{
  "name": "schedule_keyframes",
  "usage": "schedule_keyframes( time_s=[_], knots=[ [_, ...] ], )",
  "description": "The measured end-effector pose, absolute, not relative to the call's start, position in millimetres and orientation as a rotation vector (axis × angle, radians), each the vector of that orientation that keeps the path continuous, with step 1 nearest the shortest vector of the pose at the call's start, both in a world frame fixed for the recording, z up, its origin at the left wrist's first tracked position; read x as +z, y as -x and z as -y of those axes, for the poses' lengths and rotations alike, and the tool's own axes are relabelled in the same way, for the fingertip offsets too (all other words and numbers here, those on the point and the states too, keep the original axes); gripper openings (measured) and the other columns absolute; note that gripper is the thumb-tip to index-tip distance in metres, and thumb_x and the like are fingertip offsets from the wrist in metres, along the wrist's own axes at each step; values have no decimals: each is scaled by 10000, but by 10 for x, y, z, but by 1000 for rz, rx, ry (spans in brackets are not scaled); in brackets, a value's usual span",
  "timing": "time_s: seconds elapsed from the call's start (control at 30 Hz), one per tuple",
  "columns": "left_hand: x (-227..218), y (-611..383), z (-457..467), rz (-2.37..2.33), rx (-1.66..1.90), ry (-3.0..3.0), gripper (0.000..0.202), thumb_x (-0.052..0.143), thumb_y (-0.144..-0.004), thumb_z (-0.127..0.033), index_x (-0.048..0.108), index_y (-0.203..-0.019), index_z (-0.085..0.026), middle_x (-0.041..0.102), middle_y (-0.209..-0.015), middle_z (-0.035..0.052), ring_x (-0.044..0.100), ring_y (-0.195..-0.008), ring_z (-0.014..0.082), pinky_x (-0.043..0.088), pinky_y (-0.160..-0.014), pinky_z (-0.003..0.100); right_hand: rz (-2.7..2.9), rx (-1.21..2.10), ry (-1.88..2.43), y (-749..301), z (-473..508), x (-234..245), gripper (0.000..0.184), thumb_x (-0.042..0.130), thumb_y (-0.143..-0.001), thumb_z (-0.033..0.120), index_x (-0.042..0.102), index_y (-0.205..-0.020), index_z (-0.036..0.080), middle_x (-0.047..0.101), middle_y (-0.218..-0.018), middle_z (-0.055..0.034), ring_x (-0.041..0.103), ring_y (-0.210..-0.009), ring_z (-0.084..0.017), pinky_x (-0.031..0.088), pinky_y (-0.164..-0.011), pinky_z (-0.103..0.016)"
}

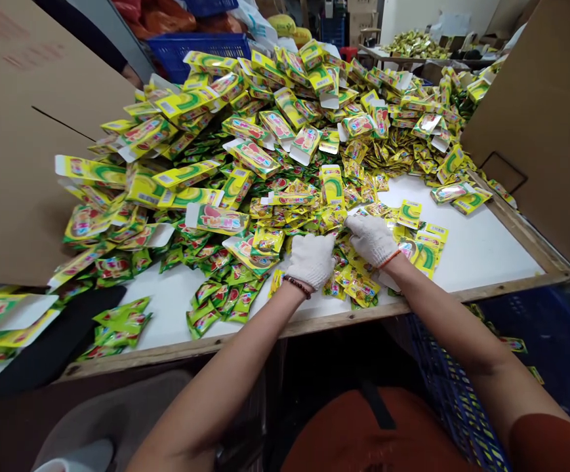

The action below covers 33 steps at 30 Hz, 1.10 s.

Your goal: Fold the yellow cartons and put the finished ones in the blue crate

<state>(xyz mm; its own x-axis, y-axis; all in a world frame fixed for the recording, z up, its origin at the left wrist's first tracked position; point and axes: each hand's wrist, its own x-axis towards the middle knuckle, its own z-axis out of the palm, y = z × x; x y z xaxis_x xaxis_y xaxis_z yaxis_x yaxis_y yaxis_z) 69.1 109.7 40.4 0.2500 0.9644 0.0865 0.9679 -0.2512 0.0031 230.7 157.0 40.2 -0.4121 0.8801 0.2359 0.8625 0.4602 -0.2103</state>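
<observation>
My left hand (311,261), in a white knit glove, is closed low over the pile, its fingertips turned away from me. Just right of it, my right hand (372,240), gloved alike, has its fingers curled together at the edge of the yellow sachets (358,283). Whatever either hand grips is hidden. Green sachets (233,295) lie left of my left hand. A yellow-and-green carton (218,219) with an open white flap rests on the heap beyond. Beside my right wrist are more yellow cartons (426,254).
A big mound of cartons (265,105) and sachets covers the white table (496,252), which has a wooden edge. Cardboard boxes (29,144) stand at both sides. A blue crate (452,393) sits below the table at right; another blue basket (199,49) stands behind. Part of another person shows upper left.
</observation>
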Motion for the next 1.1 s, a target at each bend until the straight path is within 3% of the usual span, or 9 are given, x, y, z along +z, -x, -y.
schedule_keyframes(
  time_s=[0.1,0.2,0.37,0.57,0.7,0.83,0.93,1.0,1.1],
  knots=[
    [422,-685,-1049,2014,-54,2528,241,610,-818,-388,653,-975,-211,717,-915,112,646,-888,301,380,-740,381,2144,256,1335,-2395,-1577,366,310,503,-811,139,678,-1064,181,706,-1006,-86,611,-936,-240,470,-854,-356],
    [441,-647,-966,1976,-178,2436,195,571,-836,-301,637,-982,-192,693,-986,123,633,-953,310,386,-742,386,1844,477,1176,-2476,-1519,360,261,492,-837,196,665,-1031,171,698,-1003,-71,622,-894,-205,512,-834,-343],
    [432,-774,-1014,1869,-342,2426,205,501,-882,-252,626,-1031,-185,672,-1038,125,620,-970,284,414,-784,386,1498,899,1128,-2536,-1336,391,399,539,-794,274,598,-1182,201,642,-1181,-59,575,-604,-94,530,-564,-260],
    [378,-1041,-1353,1695,-302,2687,249,675,-762,-268,654,-997,-189,681,-1052,114,599,-1015,283,423,-798,352,1259,1112,1100,-2604,-1254,400,309,589,-716,345,592,-981,188,678,-904,-23,602,-575,-103,498,-497,-224],
    [411,-906,-1387,1808,-410,2633,113,632,-795,-292,646,-872,-210,689,-877,72,612,-837,237,403,-702,322,1201,1194,1092,-2616,-1219,442,310,642,-704,405,567,-924,200,631,-722,21,583,-523,-94,508,-488,-219],
    [454,-681,-1149,2121,-1077,2508,219,571,-824,-330,532,-649,-204,542,-638,-12,496,-645,154,342,-602,275,1246,1314,1120,-2535,-1119,466,322,690,-670,409,554,-871,196,582,-585,54,546,-455,-88,480,-430,-205],
    [459,-602,-891,2285,-1718,2411,302,554,-840,-406,504,-628,-197,448,-575,-45,401,-570,114,319,-559,250,1295,1401,1132,-2453,-1016,459,285,679,-670,377,559,-848,190,571,-525,64,501,-396,-79,437,-386,-192],
    [448,-595,-745,2361,-1970,2375,342,559,-840,-467,532,-643,-189,453,-567,-48,387,-554,105,323,-543,241,1365,1428,1158,-2418,-957,447,227,659,-673,343,571,-809,184,564,-505,61,495,-392,-82,426,-380,-191],
    [427,-607,-613,2369,-2061,2424,329,608,-802,-486,598,-689,-176,538,-617,-29,456,-605,114,381,-587,241,1515,1384,1198,-2408,-906,424,150,633,-682,296,593,-771,181,541,-499,61,494,-412,-92,405,-393,-199]
  ],
)
